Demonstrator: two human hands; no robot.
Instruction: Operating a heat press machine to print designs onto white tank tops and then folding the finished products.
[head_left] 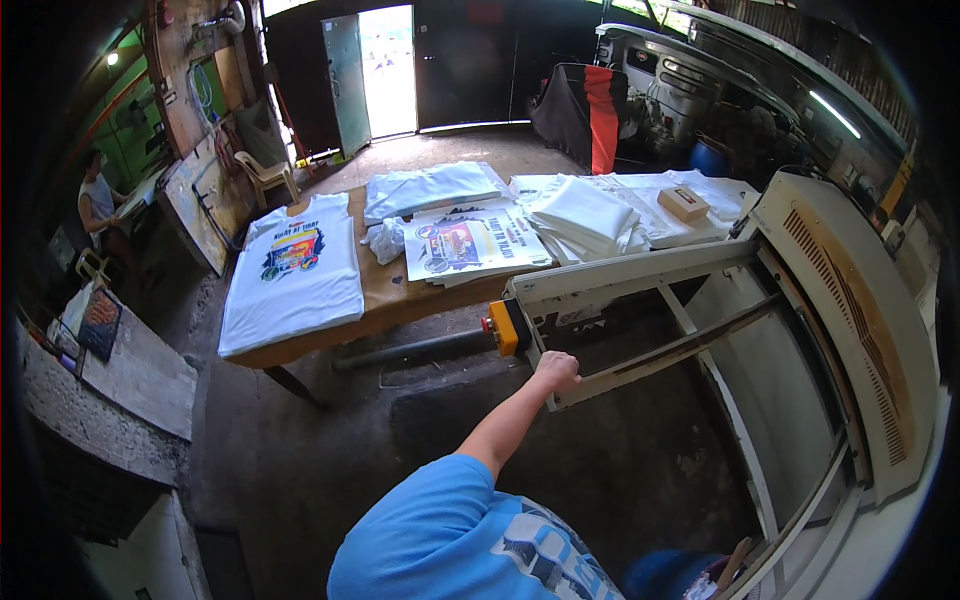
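Observation:
My left hand (557, 371) is closed round the near corner of a pale metal frame (640, 368), with my arm in a blue sleeve stretched out to it. The frame is part of a large machine (840, 310) with a curved, vented cream cover on the right. Just beyond my fist, a yellow control box (508, 328) with a red button is fixed at the frame's corner. My right hand does not show.
Beyond the frame, a brown-covered table (390, 290) bears a printed white T-shirt (295, 270), printed sheets (470, 240), stacked white sheets (585, 215) and a small cardboard box (683, 203). A person (100, 205) is at the far left. A blue drum (665, 575) stands low at right.

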